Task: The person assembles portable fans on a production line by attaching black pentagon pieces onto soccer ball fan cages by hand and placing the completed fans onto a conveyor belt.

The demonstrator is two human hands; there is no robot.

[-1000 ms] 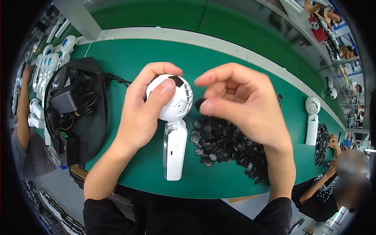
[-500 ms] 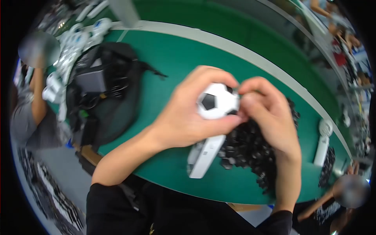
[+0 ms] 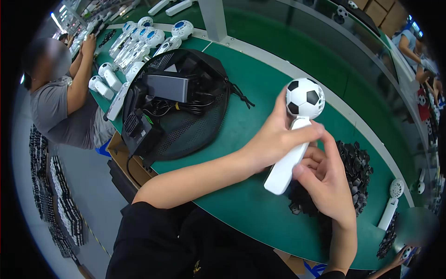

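Observation:
A white handheld fan [image 3: 289, 163] with a football-patterned head [image 3: 305, 98] is tilted over the green table, head toward the far side. My left hand [image 3: 278, 139] is closed round its upper handle, thumb across the front just below the ball. On the handle's right side, my right hand [image 3: 327, 179] has curled fingers and its thumb against the lower edge. Whether a small part sits between the right fingers cannot be made out. A heap of small black pieces [image 3: 357, 174] lies beside and partly behind my right hand.
Left of my hands lies a black mesh bag [image 3: 204, 132] holding a power adapter [image 3: 166, 87] and cables. Several white fans [image 3: 139, 44] stand beyond it. Another fan [image 3: 391, 204] lies at the right. A co-worker [image 3: 69, 100] sits at the left; a pale rail [image 3: 274, 60] borders the table.
The fan has turned from ball toward me to its handle showing lengthwise, with the ball farther away. My right fingers have moved from beside the ball to the handle. The view has shifted.

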